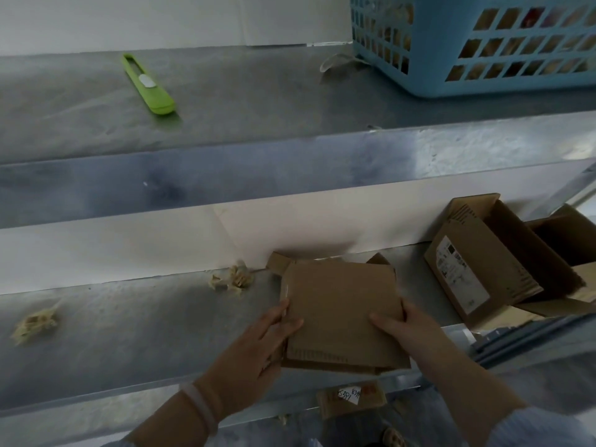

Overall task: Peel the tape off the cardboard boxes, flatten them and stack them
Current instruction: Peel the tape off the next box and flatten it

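A flattened brown cardboard box (342, 311) lies on the lower metal shelf (129, 333), on top of other flat cardboard. My left hand (258, 346) holds its left edge, thumb on top. My right hand (406, 327) holds its right edge, thumb on the top face. To the right stands an open cardboard box (483, 262) with a white label, tilted on its side, with another open box (567, 237) behind it. Two crumpled wads of peeled tape (233, 279) (34, 324) lie on the shelf to the left.
A green utility knife (148, 83) lies on the upper metal shelf (258, 101). A blue plastic basket (477, 43) stands at its right end, a strip of clear tape (335, 62) beside it. A small labelled cardboard piece (351, 398) lies below the shelf edge.
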A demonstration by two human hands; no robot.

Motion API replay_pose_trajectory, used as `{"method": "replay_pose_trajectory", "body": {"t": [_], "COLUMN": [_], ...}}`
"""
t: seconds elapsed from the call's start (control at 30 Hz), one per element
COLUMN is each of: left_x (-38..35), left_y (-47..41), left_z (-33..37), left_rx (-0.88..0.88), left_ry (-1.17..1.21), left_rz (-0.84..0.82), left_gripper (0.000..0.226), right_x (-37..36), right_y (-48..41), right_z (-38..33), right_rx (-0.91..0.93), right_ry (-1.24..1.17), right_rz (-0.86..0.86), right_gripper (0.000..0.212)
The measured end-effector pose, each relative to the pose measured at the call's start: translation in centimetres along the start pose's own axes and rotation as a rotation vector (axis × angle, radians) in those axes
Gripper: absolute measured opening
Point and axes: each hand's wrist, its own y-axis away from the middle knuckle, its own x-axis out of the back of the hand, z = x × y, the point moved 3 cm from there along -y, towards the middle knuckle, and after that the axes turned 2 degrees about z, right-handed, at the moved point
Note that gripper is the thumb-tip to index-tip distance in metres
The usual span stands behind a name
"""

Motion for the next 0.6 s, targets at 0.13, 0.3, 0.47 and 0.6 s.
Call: {"method": "replay_pose_trajectory", "body": {"t": [0.13, 0.3, 0.47, 0.6], "left_x": [0.5, 1.0, 1.2, 0.4], "left_y": [-1.6, -3.9, -4.3, -4.0], "left_z": [1.0, -0.4, -0.4, -1.0], "left_rx": [0.372, 0.537, 0.498, 0.536], "left_ry": [0.601, 0.737, 0.708, 0.818], "left_rz": [0.261, 0.219, 0.237, 0.272], "left_gripper": [0.059, 0.103, 0.073, 0.095], "right_x": [0.3, 1.3, 2.4, 2.6], "right_y": [0.2, 0.4, -0.2, -0.5], "right_z": [0.7, 0.4, -0.4, -1.0], "right_rx": [0.049, 0.17, 0.25, 0.318], "right_ry": [-0.088, -0.211, -0.112, 0.085], "right_rz": [0.087, 0.073, 0.053, 0.112], "right_gripper": [0.047, 0.056, 0.062, 0.06]}}
